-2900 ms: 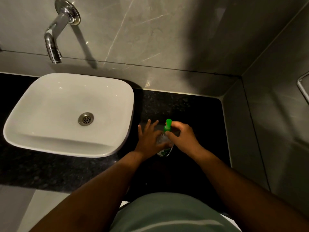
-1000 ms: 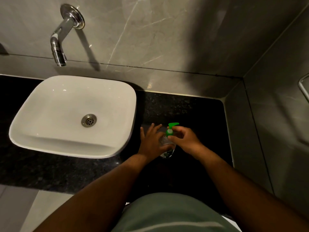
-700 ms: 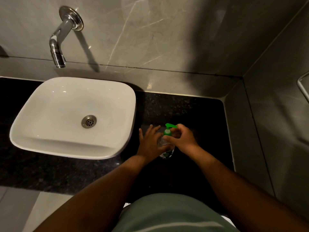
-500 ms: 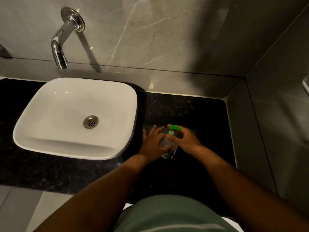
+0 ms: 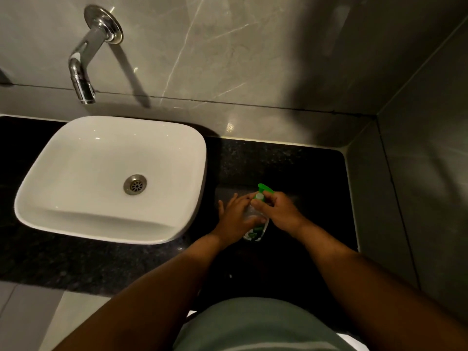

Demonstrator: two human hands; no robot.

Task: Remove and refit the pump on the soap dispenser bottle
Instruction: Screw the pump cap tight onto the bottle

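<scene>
A clear soap dispenser bottle point(image 5: 256, 230) with a green leaf label stands on the black granite counter point(image 5: 291, 168), right of the basin. My left hand point(image 5: 236, 217) wraps its left side, fingers spread over the body. On top sits the green pump point(image 5: 263, 190), its nozzle pointing up and left. My right hand point(image 5: 281, 211) pinches the pump's collar with thumb and fingers. Both hands hide most of the bottle.
A white countertop basin point(image 5: 111, 178) with a steel drain sits to the left under a chrome wall spout point(image 5: 83, 64). Grey tiled walls close the counter at the back and right point(image 5: 417, 186). The counter's front edge runs near my body.
The green pump head has turned under my right hand's fingers, its nozzle swinging from pointing right to pointing up-left. My left hand keeps hold of the bottle, which stays in place.
</scene>
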